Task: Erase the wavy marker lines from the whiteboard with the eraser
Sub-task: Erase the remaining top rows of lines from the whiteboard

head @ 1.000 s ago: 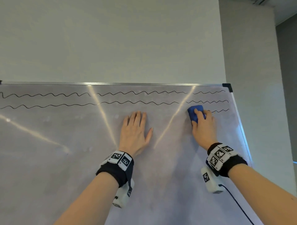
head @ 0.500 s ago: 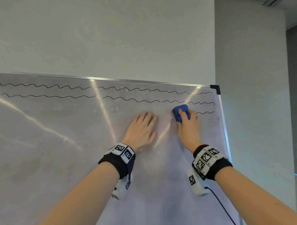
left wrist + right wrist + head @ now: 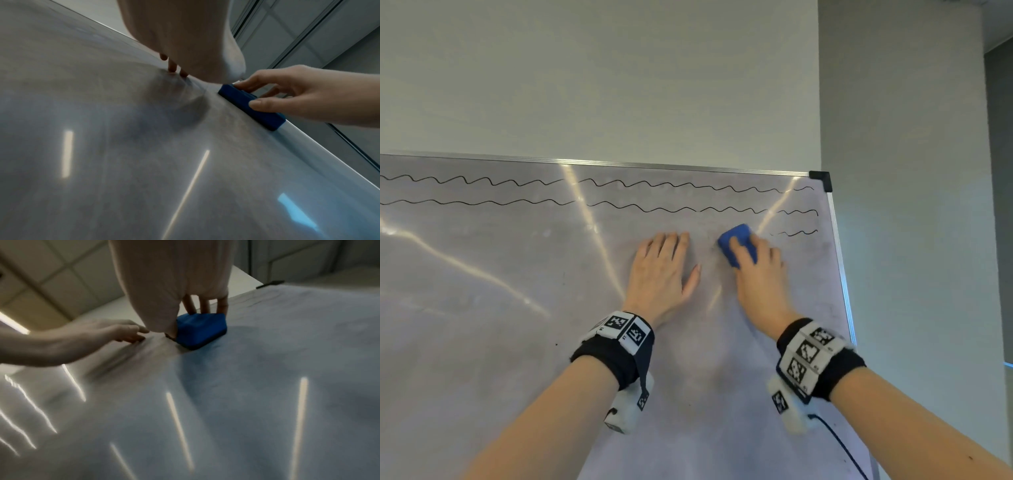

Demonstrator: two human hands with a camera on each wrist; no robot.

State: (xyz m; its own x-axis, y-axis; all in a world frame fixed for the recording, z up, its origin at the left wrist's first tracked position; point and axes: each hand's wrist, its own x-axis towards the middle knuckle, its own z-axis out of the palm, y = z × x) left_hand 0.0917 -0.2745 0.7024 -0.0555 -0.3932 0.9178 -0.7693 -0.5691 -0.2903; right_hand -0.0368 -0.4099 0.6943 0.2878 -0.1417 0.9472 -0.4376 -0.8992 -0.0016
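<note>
Right hand (image 3: 758, 270) fingers grip the blue eraser (image 3: 736, 241) on the whiteboard (image 3: 482, 308); left hand (image 3: 662, 274) lies flat, fingers straight, just left.

A plain pale wall (image 3: 599, 78) fills the view from nine o'clock round to twelve. At two o'clock a grey wall section (image 3: 900, 137) stands beside it. The wrist views catch a panelled ceiling (image 3: 51, 272) at eleven o'clock.

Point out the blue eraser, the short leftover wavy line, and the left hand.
Blue block eraser (image 3: 736, 236): head view, top face above the fingers.
Short black wavy line remnant (image 3: 796, 233): head view, middle of the stroke.
Left hand (image 3: 661, 274): head view, back of the hand.
</note>
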